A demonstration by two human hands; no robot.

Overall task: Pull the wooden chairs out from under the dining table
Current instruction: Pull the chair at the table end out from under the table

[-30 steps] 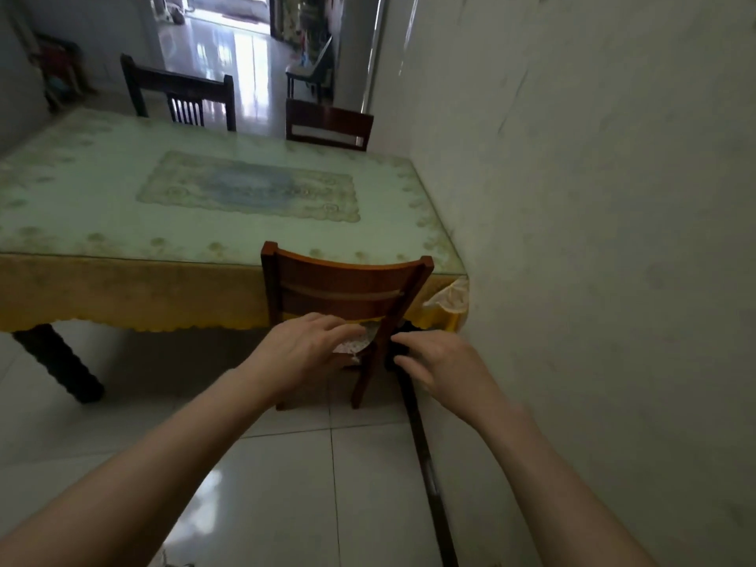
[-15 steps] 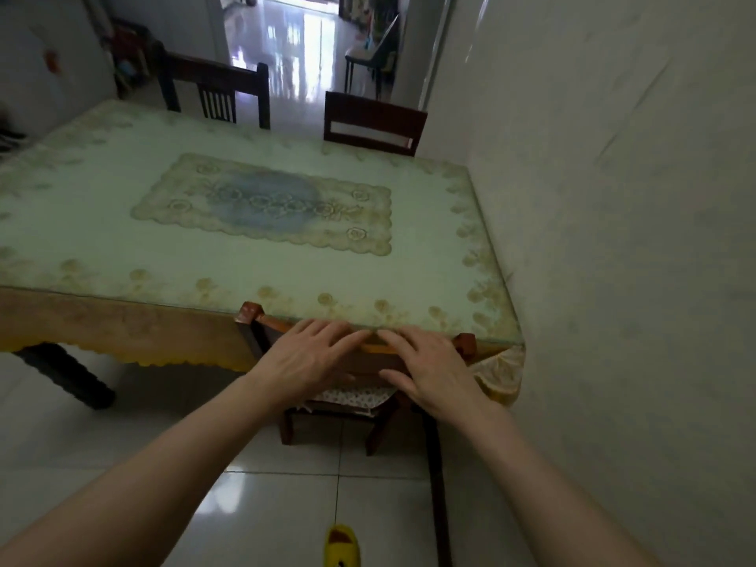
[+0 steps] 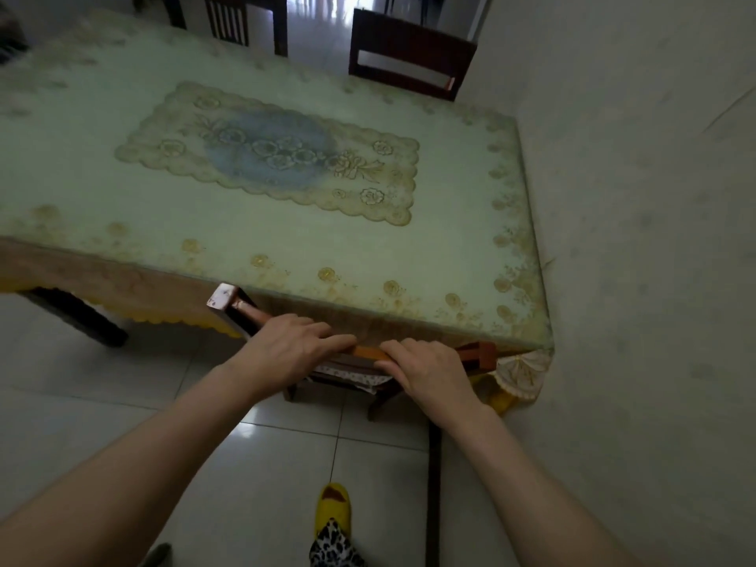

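Note:
A brown wooden chair (image 3: 224, 298) stands tucked under the near edge of the dining table (image 3: 163, 223), its seat with a patterned cushion partly hidden below. My left hand (image 3: 292, 341) and my right hand (image 3: 427, 368) both lie over the chair's top rail, fingers curled around it. Two more dark wooden chairs stand at the table's far side, one (image 3: 409, 51) at the right and one (image 3: 241, 18) further left.
A pale wall (image 3: 634, 239) runs close along the table's right side. A dark strip (image 3: 433, 484) lies on the white tiled floor by the wall. My foot in a yellow slipper (image 3: 333, 509) stands just behind the chair. A dark table leg (image 3: 77, 317) is at left.
I have stepped closer and look down more steeply. Both hands rose from near the chair's seat to its top rail and closed around it.

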